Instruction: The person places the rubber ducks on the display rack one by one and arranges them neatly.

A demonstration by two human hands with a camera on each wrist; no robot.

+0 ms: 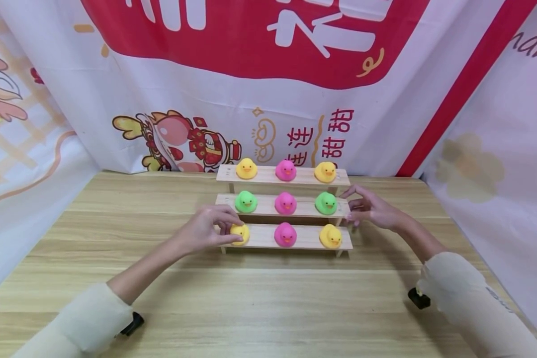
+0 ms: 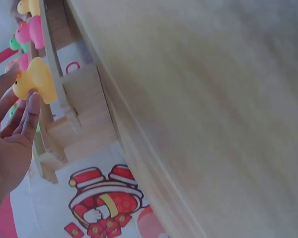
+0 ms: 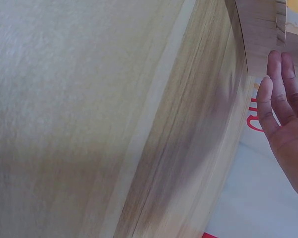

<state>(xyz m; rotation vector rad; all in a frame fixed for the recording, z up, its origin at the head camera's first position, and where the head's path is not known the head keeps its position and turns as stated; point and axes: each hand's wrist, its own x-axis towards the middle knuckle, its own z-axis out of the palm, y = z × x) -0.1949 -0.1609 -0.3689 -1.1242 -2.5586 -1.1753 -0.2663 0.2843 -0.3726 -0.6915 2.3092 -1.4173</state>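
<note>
Three-step wooden rack (image 1: 268,207) on the table (image 1: 250,298), close to the printed backdrop (image 1: 268,99), nine small ducks in three rows of three.

Left hand (image 1: 206,231) at the left end of the lowest step, fingers curled around the yellow duck (image 1: 240,232) there; thumb low on the near side, fingertips over the top. Seen from the left wrist, fingertips (image 2: 32,106) pressed against the same yellow duck (image 2: 35,82), palm loosely cupped, not clenched. Duck resting on its step, at the rack's left edge.

Right hand (image 1: 371,209) at the right end of the rack, beside the middle step. Fingers spread and mostly straight, tips at the step's end near the green duck (image 1: 325,203); nothing gripped. From the right wrist, straight fingers (image 3: 278,79) just below the wooden edge (image 3: 258,29); touching or slightly apart, cannot tell.

Elsewhere on the rack: pink ducks down the middle column (image 1: 285,203), yellow ones at both ends of the top step (image 1: 246,169), another green at the left of the middle step (image 1: 245,202), another yellow at the right of the lowest step (image 1: 330,236).

Cream sleeves (image 1: 85,318) on both forearms.
</note>
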